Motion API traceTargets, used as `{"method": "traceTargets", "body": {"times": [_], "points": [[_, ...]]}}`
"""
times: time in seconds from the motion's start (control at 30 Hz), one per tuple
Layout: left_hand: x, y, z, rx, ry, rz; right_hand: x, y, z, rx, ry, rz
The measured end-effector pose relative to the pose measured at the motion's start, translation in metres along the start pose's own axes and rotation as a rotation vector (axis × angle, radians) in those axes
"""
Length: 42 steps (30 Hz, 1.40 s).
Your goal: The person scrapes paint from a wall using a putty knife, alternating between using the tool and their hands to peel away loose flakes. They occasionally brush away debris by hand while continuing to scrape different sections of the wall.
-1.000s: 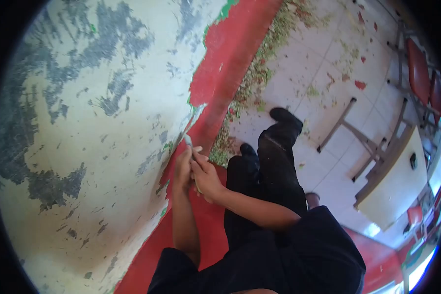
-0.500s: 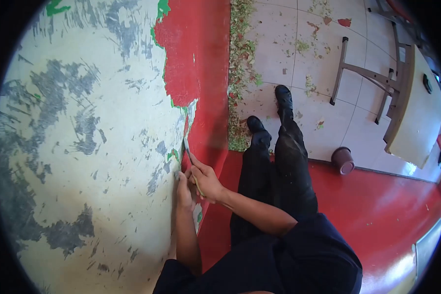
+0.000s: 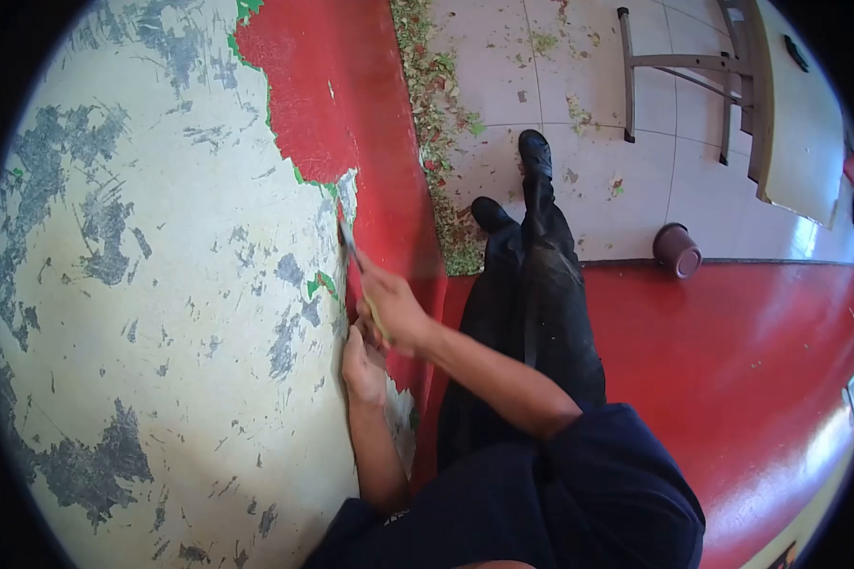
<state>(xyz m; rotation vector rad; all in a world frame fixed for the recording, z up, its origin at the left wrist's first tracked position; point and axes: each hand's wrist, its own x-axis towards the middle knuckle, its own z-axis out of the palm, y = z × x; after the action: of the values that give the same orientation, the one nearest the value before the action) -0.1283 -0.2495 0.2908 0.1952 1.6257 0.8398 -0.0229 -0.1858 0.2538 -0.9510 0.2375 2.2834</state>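
Note:
In my right hand (image 3: 397,308) is a scraper with a yellow-green handle (image 3: 380,322), my fingers closed round it. Its narrow metal blade (image 3: 348,237) points up the wall, at the ragged edge between red paint (image 3: 304,104) and the bare whitish wall surface (image 3: 190,284). Just below, my left hand (image 3: 364,370) is close to the wall and the handle's lower end. Its fingers are partly hidden by the right hand, so whether they grip anything does not show. Green paint scraps (image 3: 321,284) cling to the wall left of the blade.
Paint flakes (image 3: 432,123) lie along the foot of the wall on pale floor tiles (image 3: 598,223). A brown pot (image 3: 677,249) lies tipped near the border with the red floor (image 3: 712,351). A metal-legged table (image 3: 807,114) stands at the right. My legs (image 3: 550,313) stretch forward between.
The view has shifted a little, with the wall edge and table now higher in frame. My right hand and the scraper have moved up the wall, slightly away from the left hand.

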Motion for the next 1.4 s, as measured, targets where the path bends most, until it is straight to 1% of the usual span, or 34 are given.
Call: {"method": "traceTargets", "body": {"times": [0.03,0.1,0.13,0.17,0.2,0.23,0.27,0.3,0.33,0.37,0.4,0.43,0.47,0.5,0.53,0.6,0.63,0.67,0.7,0.73,0.77,0.8,0.83,0.9,0.93,1.0,1.03,1.07,1.17,1.2,1.3,1.33,1.37,1.4], "points": [[-0.005,0.003,0.000,-0.031,-0.025,-0.036,0.009,-0.003,0.003,0.064,0.034,0.003],[-0.008,0.018,0.005,-0.094,-0.087,-0.092,-0.011,0.014,-0.001,0.042,-0.040,0.015],[-0.009,0.019,0.020,-0.095,0.135,-0.117,-0.028,0.027,-0.002,0.017,-0.052,0.050],[-0.006,0.020,0.024,-0.107,0.125,-0.107,-0.038,0.034,-0.004,-0.008,-0.060,0.090],[-0.006,0.020,0.027,-0.117,0.115,-0.104,-0.033,0.030,-0.004,-0.100,-0.061,0.051],[-0.008,0.020,0.027,-0.121,0.100,-0.102,-0.020,0.022,-0.004,-0.051,-0.017,0.064],[-0.001,0.007,-0.008,-0.106,-0.099,-0.059,0.001,0.007,-0.004,-0.006,0.019,0.065],[-0.001,0.006,-0.010,-0.125,-0.135,-0.060,0.014,-0.004,-0.002,0.035,0.049,0.061],[0.001,0.007,-0.013,-0.140,-0.173,-0.064,0.006,-0.006,-0.003,-0.038,0.022,0.013],[0.002,0.006,-0.016,-0.161,-0.208,-0.074,-0.008,0.000,-0.004,-0.060,-0.007,0.039],[-0.002,0.011,-0.005,-0.187,-0.092,-0.131,-0.027,0.012,-0.006,-0.089,-0.035,0.077],[-0.002,0.013,0.005,-0.173,-0.054,-0.121,-0.039,0.014,-0.005,-0.119,-0.063,0.122],[0.000,0.014,0.015,-0.157,-0.011,-0.113,-0.037,0.014,-0.003,-0.117,-0.047,0.152],[0.001,0.016,0.019,-0.132,0.030,-0.103,-0.033,0.016,-0.003,-0.181,-0.027,0.146],[0.007,0.012,0.012,-0.112,-0.048,-0.086,-0.026,0.015,-0.004,-0.246,-0.010,0.128],[0.021,0.011,0.015,-0.121,-0.047,-0.103,-0.014,0.004,-0.011,-0.257,0.008,-0.014],[0.031,0.011,0.021,-0.126,-0.057,-0.110,-0.017,0.004,-0.013,-0.313,-0.021,-0.032],[0.040,0.008,0.030,-0.055,0.009,-0.084,-0.017,0.005,-0.015,-0.367,-0.050,-0.057],[0.047,0.013,0.036,0.042,-0.012,-0.125,-0.018,0.007,-0.017,-0.415,-0.075,-0.074],[0.047,0.018,0.040,0.135,-0.015,-0.177,-0.029,0.001,-0.010,-0.440,-0.057,-0.046],[0.046,0.020,0.044,0.224,-0.016,-0.225,-0.027,0.006,-0.016,-0.435,-0.090,-0.035],[0.047,0.019,0.051,0.243,0.051,-0.185,-0.017,0.009,-0.026,-0.436,-0.126,-0.034],[0.053,0.016,0.050,0.283,0.075,-0.137,-0.009,0.013,-0.034,-0.432,-0.161,-0.037],[0.062,0.001,0.044,0.367,0.117,-0.053,-0.004,0.028,-0.041,-0.328,-0.156,-0.073],[0.060,-0.008,0.043,0.382,0.138,-0.065,-0.004,0.027,-0.043,-0.285,-0.158,-0.092],[0.051,-0.015,0.040,0.427,0.183,-0.076,-0.018,0.026,-0.041,-0.315,-0.131,-0.097],[0.057,-0.013,0.040,0.430,0.184,-0.060,-0.022,0.024,-0.041,-0.325,-0.114,-0.101],[0.059,-0.012,0.039,0.432,0.191,-0.055,-0.016,0.026,-0.046,-0.379,-0.153,-0.065],[0.070,-0.001,0.048,0.412,0.211,-0.074,0.012,0.015,-0.042,-0.237,-0.146,-0.129],[0.073,-0.002,0.051,0.411,0.205,-0.063,0.011,0.011,-0.044,-0.264,-0.144,-0.162],[0.069,-0.010,0.049,0.384,0.224,-0.081,-0.018,-0.001,-0.040,-0.397,-0.118,-0.031],[0.065,-0.005,0.054,0.353,0.240,-0.101,-0.014,0.006,-0.040,-0.434,-0.087,-0.111],[0.058,-0.002,0.054,0.327,0.266,-0.130,-0.014,0.011,-0.039,-0.418,-0.097,-0.071],[0.064,0.003,0.051,0.322,0.243,-0.139,-0.010,0.010,-0.039,-0.405,-0.113,-0.035]]}}
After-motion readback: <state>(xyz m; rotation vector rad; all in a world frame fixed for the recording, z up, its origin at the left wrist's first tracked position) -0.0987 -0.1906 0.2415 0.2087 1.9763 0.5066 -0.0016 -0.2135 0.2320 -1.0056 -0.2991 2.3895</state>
